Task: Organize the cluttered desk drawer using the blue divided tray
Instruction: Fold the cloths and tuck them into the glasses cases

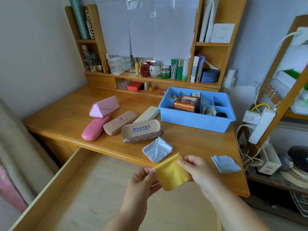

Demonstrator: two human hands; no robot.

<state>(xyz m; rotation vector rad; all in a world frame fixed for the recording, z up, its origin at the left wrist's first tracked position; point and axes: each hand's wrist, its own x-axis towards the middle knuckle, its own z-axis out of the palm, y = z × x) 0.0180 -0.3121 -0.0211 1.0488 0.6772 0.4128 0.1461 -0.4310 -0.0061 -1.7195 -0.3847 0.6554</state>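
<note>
Head view looks down on a wooden desk [70, 114] with its drawer [83, 189] pulled open below. Both hands hold a yellow cloth [173, 174] over the drawer's right side, just in front of the desk edge. Left hand [143, 179] pinches the cloth's left corner between thumb and fingers; right hand [198, 169] pinches its upper right edge, so the cloth hangs between them.

Just beyond the yellow cloth, a pale blue cloth [157, 150] lies flat on the desk, and a folded blue cloth [225, 164] lies to the right near the desk's edge. The blue tray [196, 120] sits at the desk's right rear, its compartments holding small items and a brown box [186, 103] standing in it.

To the tray's left lie 5 cases: an open patterned case [141, 131], a tan case [120, 122], a pink oval case [95, 127], a pink triangular case [104, 106] and a long cream box [147, 114]. Bottles and jars line the shelf [150, 79] behind.
</note>
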